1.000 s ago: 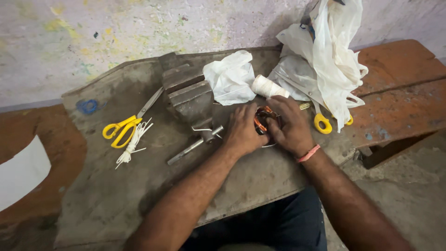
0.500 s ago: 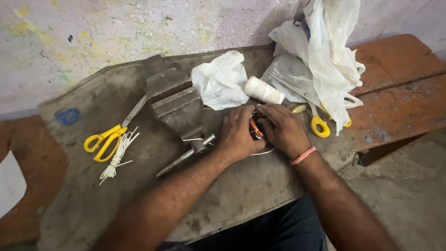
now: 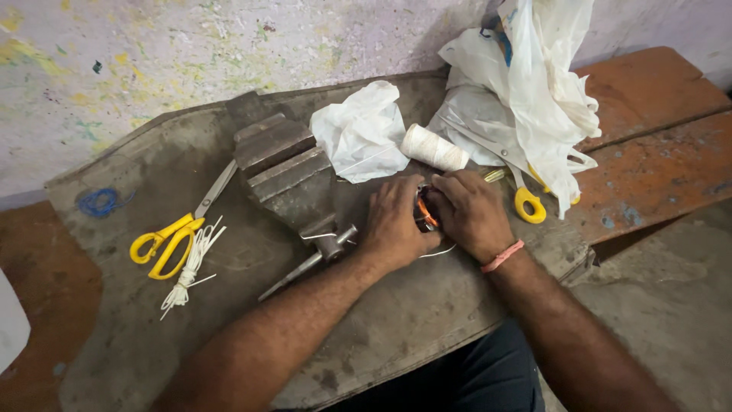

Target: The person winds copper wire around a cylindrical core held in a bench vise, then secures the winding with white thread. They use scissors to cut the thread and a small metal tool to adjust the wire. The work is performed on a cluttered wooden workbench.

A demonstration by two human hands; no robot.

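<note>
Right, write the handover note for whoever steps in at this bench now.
Left hand: closed around a small dark part with orange-copper windings, pressing it on the worn bench top.
Right hand: gripping the same part from the other side.
A white thread trails out beneath the hands; the thread spool lies just behind them.
Bench vise to the left holds nothing.
Yellow scissors and cut white ties lie far left; second scissors under the plastic bags.
How far the binding has got is hidden by the hands.
</note>
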